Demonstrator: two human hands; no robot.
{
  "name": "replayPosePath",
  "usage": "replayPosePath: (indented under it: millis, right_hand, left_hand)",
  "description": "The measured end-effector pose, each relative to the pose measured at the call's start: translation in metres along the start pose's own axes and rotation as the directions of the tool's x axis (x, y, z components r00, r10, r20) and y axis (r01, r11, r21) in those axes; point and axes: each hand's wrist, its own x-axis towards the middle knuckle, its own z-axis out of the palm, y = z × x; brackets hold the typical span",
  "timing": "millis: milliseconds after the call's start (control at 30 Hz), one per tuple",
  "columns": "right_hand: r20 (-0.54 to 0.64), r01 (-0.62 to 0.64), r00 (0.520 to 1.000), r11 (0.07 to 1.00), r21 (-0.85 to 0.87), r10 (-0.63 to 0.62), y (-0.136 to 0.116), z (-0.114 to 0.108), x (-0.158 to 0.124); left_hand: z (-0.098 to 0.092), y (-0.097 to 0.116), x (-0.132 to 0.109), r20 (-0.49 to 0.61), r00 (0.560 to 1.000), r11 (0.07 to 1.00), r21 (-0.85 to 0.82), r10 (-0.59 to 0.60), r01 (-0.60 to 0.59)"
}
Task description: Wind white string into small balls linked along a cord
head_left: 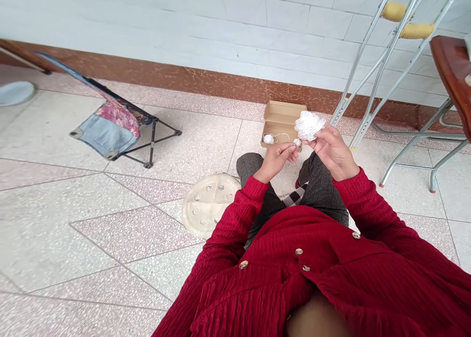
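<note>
My right hand (333, 148) is closed around the base of a fluffy white yarn bundle (309, 125), raised above my right knee. Just to its left, the fingers of my left hand (275, 160) pinch a small white piece (297, 142); whether it joins the bundle I cannot tell. Behind both hands an open cardboard box (283, 112) sits on the floor. Inside it lies a white yarn ball (269, 139), and a loose strand of white yarn (282, 135) curves from it toward my hands. My hands hide part of the box's front.
A round beige stool (191, 207) with holes stands by my left leg. Further left is a folding chair (110, 131) with a denim seat. Crutches (380, 77) lean on the wall at right, beside a brown wooden tabletop (451, 77) on metal legs.
</note>
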Motion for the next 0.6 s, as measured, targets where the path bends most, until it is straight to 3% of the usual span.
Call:
replayPosePath:
  millis: [267,433,600]
  right_hand:
    - [-0.078,0.050,0.995,0.992,-0.117,-0.059,0.005,-0.010,0.017]
    - [-0.030,-0.020,0.999,0.999,-0.049,0.018,0.004,-0.016,0.029]
    - [0.011,-0.103,0.995,0.994,0.043,0.103,0.003,-0.011,0.022]
  left_hand:
    - [-0.006,-0.005,-0.020,0.080,0.995,0.995,0.092,-0.051,0.044]
    - [-0.011,0.000,-0.025,0.035,0.999,0.993,0.113,-0.038,0.034]
    - [-0.021,-0.004,-0.019,-0.033,0.998,0.983,0.177,-0.046,0.051]
